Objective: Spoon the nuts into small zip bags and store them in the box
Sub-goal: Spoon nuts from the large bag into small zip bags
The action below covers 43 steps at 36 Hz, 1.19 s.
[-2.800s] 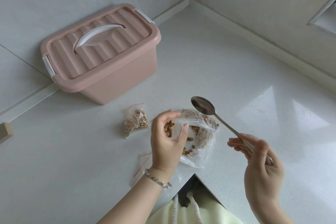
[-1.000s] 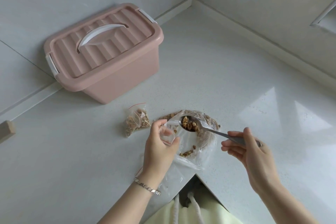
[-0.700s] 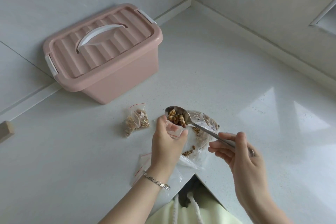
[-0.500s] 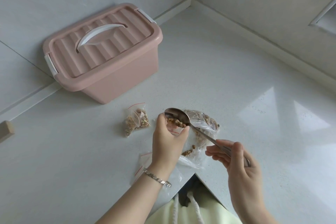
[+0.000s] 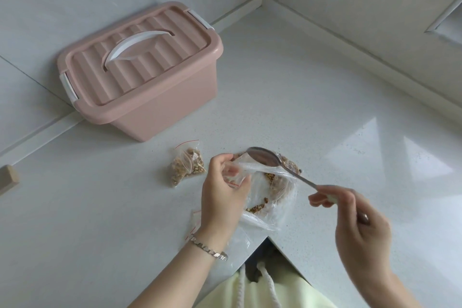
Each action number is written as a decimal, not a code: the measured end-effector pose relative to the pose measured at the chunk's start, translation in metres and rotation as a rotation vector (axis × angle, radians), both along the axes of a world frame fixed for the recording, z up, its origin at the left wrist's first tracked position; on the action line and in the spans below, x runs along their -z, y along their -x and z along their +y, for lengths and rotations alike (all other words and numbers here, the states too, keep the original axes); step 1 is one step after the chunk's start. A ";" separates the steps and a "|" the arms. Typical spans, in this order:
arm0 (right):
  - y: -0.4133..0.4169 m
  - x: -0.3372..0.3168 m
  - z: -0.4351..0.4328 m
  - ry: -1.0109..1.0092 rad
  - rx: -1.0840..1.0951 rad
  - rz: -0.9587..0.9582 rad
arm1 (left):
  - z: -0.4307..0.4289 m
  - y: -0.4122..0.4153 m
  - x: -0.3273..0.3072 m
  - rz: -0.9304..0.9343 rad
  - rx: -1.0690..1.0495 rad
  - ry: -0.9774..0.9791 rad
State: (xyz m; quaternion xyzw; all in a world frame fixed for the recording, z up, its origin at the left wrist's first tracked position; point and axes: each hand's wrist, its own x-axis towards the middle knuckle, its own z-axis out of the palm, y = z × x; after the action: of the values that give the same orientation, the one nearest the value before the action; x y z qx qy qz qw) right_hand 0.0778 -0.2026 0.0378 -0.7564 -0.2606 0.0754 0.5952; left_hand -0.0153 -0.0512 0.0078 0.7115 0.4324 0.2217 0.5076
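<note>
My left hand (image 5: pixel 222 197) grips a small clear zip bag (image 5: pixel 235 175) with a red strip, holding its mouth up. My right hand (image 5: pixel 357 222) pinches the handle of a metal spoon (image 5: pixel 265 159), whose empty bowl hovers just right of the small bag's mouth. Under both lies a large clear bag of nuts (image 5: pixel 277 190), open on the counter. A filled small zip bag (image 5: pixel 186 166) lies to the left of my left hand. The pink box (image 5: pixel 142 67) stands at the back left with its lid shut.
Spare empty zip bags (image 5: pixel 197 222) lie under my left wrist near the counter's notched front edge. A wooden block (image 5: pixel 7 179) sits at the far left. Walls close the counter at the back and right. A bracelet is on my left wrist.
The spoon carried nuts from the large bag to the small bag's mouth and tipped them in; its bowl is now empty and has lifted slightly right.
</note>
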 end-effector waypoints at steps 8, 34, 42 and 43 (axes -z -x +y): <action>-0.032 0.029 0.005 0.520 -0.285 -0.053 | 0.009 0.012 -0.001 -0.021 -0.017 -0.050; -0.039 0.072 0.011 0.564 -0.196 0.692 | 0.008 0.022 0.004 0.034 -0.048 -0.026; -0.002 0.094 0.005 0.341 0.016 1.068 | 0.008 0.022 0.001 0.037 -0.048 -0.016; 0.001 0.095 0.005 0.314 0.029 1.104 | 0.008 0.022 0.001 0.040 -0.050 -0.016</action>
State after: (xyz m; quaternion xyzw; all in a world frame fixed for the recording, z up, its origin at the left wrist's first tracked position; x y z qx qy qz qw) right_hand 0.0772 -0.1973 -0.0574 -0.6877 0.1136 0.4890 0.5244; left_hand -0.0369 -0.0432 0.0068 0.7088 0.4581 0.2234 0.4876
